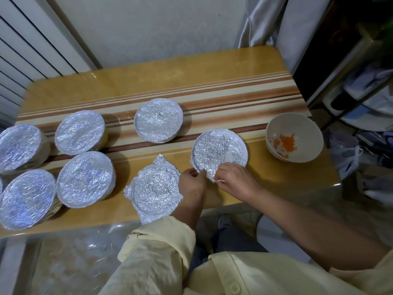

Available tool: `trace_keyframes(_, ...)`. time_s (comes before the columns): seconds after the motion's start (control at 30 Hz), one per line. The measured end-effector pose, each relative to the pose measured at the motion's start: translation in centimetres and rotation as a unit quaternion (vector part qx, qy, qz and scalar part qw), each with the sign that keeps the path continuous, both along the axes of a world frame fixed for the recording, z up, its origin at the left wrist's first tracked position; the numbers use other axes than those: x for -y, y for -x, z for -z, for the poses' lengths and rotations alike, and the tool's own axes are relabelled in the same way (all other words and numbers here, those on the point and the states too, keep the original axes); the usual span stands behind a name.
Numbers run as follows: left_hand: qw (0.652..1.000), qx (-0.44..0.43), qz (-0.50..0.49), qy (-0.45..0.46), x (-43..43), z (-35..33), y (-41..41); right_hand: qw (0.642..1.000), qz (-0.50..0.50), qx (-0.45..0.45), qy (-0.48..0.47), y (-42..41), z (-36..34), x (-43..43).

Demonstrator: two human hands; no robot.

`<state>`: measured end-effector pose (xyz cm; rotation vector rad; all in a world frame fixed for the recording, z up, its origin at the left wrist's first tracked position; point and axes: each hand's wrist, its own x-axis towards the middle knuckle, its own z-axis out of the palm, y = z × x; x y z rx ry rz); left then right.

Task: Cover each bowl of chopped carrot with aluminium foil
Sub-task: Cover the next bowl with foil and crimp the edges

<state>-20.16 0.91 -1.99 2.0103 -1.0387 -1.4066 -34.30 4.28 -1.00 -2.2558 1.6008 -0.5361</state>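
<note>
Nearest, the left hand (192, 182) and right hand (234, 179) each pinch the loose near edge of the foil (219, 150) laid over one bowl, fingers curled on it. Just left of the hands, a second foil-covered bowl (155, 192) sits at the front edge of the bench (293, 177), its foil corners sticking out. Five further wrapped bowls (86, 178) stand to the left and beyond. One uncovered bowl (297, 124), holding chopped carrot (286, 141), stands apart at the right.
</note>
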Motion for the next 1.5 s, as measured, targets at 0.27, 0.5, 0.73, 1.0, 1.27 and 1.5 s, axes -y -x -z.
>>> trace_keyframes(0.27,0.997,0.023,0.031,0.063,1.4,0.3,0.1,1.0,-0.007,-0.005,-0.002,0.3,0.0,0.1)
trace_keyframes(0.5,0.996,-0.016,0.059,0.07,2.7,0.6,-0.1,1.0,0.0,0.007,-0.003,0.0,0.2,0.2)
trace_keyframes(0.73,0.989,-0.136,0.054,0.036,2.9,1.7,-1.0,1.0,-0.003,0.006,-0.006,0.1,0.2,0.4)
trace_keyframes(1.0,0.995,-0.1,0.006,0.023,1.1,1.7,-0.8,1.0,0.006,0.016,0.0,0.1,0.2,0.2)
trace_keyframes(1.27,0.992,-0.113,0.06,0.002,0.7,0.5,-0.4,0.999,0.031,0.01,-0.004,0.1,0.2,0.2)
trace_keyframes(1.5,0.999,-0.005,0.032,-0.037,-1.1,0.1,0.0,0.999,0.046,0.015,0.002,-0.2,0.3,0.0)
